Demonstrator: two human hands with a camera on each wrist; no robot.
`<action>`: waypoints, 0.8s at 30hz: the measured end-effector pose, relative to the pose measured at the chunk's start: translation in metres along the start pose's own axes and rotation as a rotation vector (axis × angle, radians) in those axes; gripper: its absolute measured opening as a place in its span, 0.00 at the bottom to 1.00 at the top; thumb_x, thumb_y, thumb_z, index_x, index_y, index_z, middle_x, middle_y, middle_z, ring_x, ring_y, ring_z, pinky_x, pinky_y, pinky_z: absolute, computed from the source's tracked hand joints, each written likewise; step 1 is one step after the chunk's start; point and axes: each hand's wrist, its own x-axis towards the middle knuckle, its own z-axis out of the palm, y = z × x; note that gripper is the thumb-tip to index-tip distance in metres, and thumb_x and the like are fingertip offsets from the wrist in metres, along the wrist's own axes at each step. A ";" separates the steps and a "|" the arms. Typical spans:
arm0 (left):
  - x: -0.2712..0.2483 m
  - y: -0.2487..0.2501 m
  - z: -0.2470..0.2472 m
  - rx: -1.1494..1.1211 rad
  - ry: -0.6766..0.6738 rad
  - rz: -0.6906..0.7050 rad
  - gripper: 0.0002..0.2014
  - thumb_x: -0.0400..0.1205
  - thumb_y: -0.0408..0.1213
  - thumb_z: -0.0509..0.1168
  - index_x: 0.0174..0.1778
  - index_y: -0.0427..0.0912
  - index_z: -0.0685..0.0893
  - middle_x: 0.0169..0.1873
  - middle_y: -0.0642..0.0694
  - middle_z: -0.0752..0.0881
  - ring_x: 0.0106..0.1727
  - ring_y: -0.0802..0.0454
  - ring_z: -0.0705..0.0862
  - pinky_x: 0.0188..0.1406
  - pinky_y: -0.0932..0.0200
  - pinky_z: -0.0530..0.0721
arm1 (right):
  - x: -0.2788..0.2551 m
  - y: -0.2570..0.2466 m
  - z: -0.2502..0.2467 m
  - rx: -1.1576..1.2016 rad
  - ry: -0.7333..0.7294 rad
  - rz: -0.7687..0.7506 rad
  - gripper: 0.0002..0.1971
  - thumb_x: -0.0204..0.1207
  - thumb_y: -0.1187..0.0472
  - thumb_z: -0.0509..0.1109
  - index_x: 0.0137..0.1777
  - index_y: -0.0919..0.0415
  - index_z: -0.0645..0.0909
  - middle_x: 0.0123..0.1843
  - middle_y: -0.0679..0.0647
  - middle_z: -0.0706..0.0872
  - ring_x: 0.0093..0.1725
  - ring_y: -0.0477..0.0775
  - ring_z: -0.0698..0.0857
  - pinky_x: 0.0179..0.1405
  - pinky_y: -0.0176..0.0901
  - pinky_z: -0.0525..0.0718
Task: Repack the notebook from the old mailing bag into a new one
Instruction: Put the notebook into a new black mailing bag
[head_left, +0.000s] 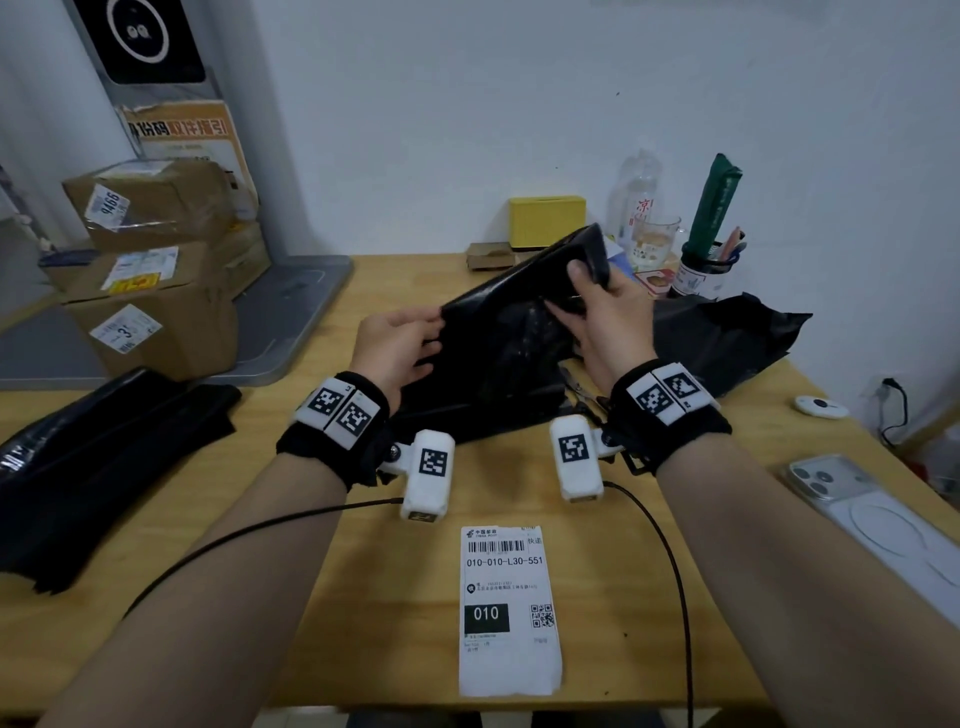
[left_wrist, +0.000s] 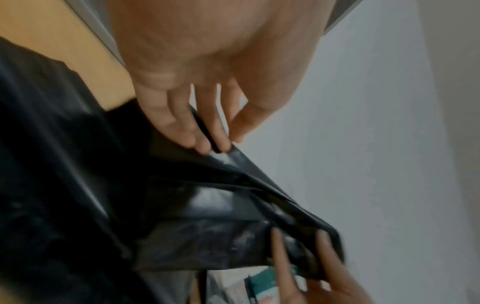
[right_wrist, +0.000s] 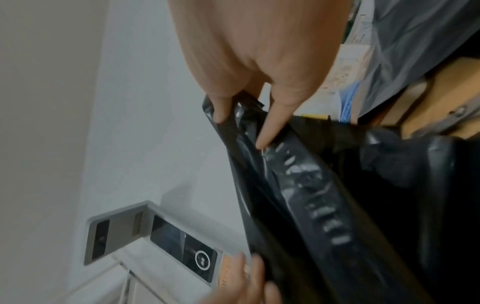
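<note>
A black plastic mailing bag (head_left: 498, 343) is held tilted above the wooden table (head_left: 322, 571), its lower end still resting on it. My left hand (head_left: 400, 343) pinches the bag's left edge between thumb and fingers (left_wrist: 205, 133). My right hand (head_left: 597, 312) grips the raised top right corner, thumb on top, around a stiff dark flat shape with a rounded corner (head_left: 592, 249). I cannot tell whether that shape is the bare notebook or lies under the film. The glossy bag (right_wrist: 324, 195) hangs below the right fingers (right_wrist: 221, 111). The bag's mouth is hidden.
A second crumpled black bag (head_left: 727, 338) lies behind on the right, and flat black bags (head_left: 104, 467) are stacked at the left. A printed shipping label (head_left: 509, 608) lies near the front edge, a phone (head_left: 872, 519) at the right. Cardboard boxes (head_left: 150, 260), a yellow box (head_left: 548, 221) and a pen cup (head_left: 701, 275) stand behind.
</note>
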 end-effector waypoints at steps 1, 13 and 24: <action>0.007 -0.007 -0.004 0.000 0.087 -0.007 0.17 0.83 0.26 0.64 0.67 0.41 0.82 0.58 0.46 0.87 0.47 0.51 0.88 0.44 0.57 0.88 | 0.001 -0.001 -0.002 0.044 0.038 -0.030 0.08 0.85 0.68 0.69 0.60 0.70 0.86 0.55 0.61 0.90 0.59 0.59 0.89 0.59 0.56 0.90; 0.029 -0.047 -0.018 0.398 -0.044 -0.336 0.43 0.77 0.24 0.74 0.84 0.45 0.58 0.58 0.35 0.85 0.38 0.48 0.89 0.22 0.59 0.83 | 0.005 0.004 -0.011 0.061 0.250 -0.157 0.06 0.84 0.65 0.71 0.53 0.59 0.90 0.43 0.50 0.93 0.43 0.45 0.93 0.46 0.45 0.90; 0.012 -0.050 -0.027 0.327 0.018 -0.273 0.06 0.80 0.30 0.74 0.47 0.33 0.85 0.32 0.42 0.85 0.24 0.55 0.82 0.14 0.69 0.75 | 0.000 0.004 -0.002 0.189 0.485 -0.221 0.07 0.84 0.59 0.72 0.56 0.57 0.91 0.50 0.52 0.94 0.48 0.48 0.93 0.50 0.50 0.92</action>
